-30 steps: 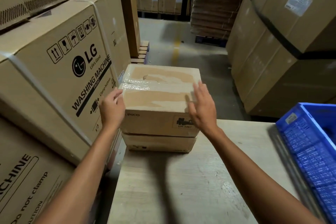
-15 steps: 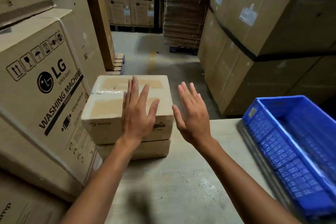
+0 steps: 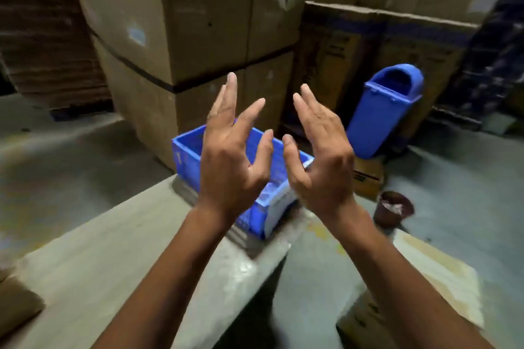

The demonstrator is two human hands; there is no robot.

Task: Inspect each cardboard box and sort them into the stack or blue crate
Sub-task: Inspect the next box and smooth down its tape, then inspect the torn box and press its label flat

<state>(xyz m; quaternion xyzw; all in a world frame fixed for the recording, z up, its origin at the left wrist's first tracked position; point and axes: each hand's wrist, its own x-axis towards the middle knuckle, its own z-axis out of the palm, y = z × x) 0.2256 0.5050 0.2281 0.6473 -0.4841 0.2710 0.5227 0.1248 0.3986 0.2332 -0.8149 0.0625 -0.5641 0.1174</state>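
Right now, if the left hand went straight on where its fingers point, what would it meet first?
Likely the big strapped cardboard box: the open left hand aims up and forward, seemingly passing above the blue crate. Depth is unclear.

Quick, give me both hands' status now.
Left hand: open, holding nothing.
Right hand: open, holding nothing.

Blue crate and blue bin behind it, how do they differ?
The crate is low, rectangular and open-topped; the bin is tall with a hooded top. The crate sits flat on the table; the bin stands beyond it and seems to lean. Both are blue plastic.
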